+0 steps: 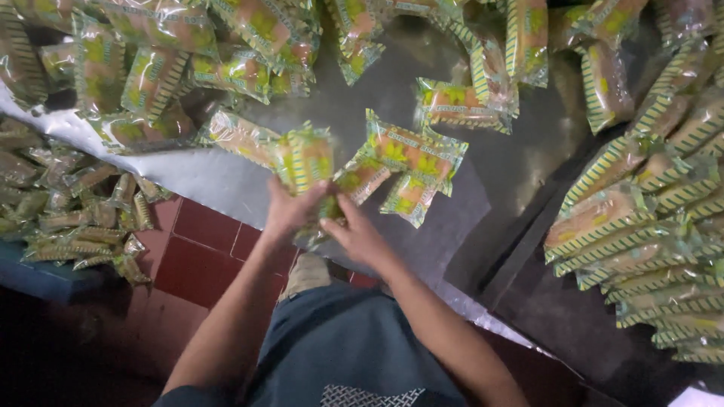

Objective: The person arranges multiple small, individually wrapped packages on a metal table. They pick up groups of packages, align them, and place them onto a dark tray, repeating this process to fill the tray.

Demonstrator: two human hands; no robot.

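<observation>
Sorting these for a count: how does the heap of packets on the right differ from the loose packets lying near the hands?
The right heap is stacked in overlapping rows on edge; the loose packets lie flat and scattered on the grey table. The heap holds many, the loose ones few. Both are clear wrappers with green-yellow striped edges.

Blurred by motion: the packet (305,157) clasped in the left hand (289,211), its printing smeared into green and yellow streaks. Hidden behind that packet: the left fingertips. Partly covered by the right hand (356,235): a second packet (360,177), lower end out of sight under the fingers. Cut off by the top edge, beyond both hands: the heap of packets (249,45). Cut off by the right edge, well right of the right hand: the stacked packets (648,226). Dim and too small to tell apart, far left of the left hand: the pile of wrappers (75,218). Cut off below: both forearms and the blue trousers (339,339).
</observation>
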